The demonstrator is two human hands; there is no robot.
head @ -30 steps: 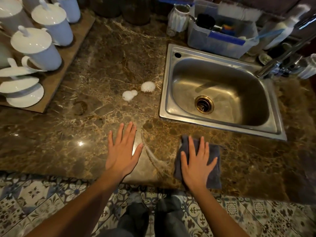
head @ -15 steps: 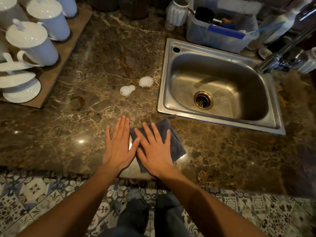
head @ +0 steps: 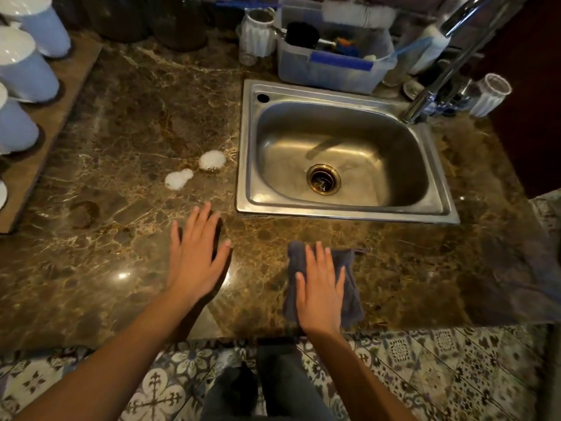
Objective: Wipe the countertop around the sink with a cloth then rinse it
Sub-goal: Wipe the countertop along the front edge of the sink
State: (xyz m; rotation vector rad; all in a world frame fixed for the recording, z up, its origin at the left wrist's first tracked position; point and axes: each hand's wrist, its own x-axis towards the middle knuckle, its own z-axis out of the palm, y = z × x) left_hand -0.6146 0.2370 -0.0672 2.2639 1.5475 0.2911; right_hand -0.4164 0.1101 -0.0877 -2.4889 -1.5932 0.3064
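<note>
On the brown countertop [head: 121, 132], the dark cloth [head: 349, 275] is now lying in front of the sink [head: 243, 147], having slid right, away from the left hand [head: 194, 262]. The right hand [head: 320, 290] is pressing flat on it with straight fingers, not grabbing it. The left hand is resting flat on the stone, holding nothing. The plastic tub [head: 328, 71] behind the sink is holding a black brush [head: 300, 33]. Two foam blobs [head: 212, 160] are sitting left of the sink.

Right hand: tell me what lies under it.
A dark cloth lies flat under the right hand, on the countertop. The cloth's middle and the counter beneath it are covered.
</note>
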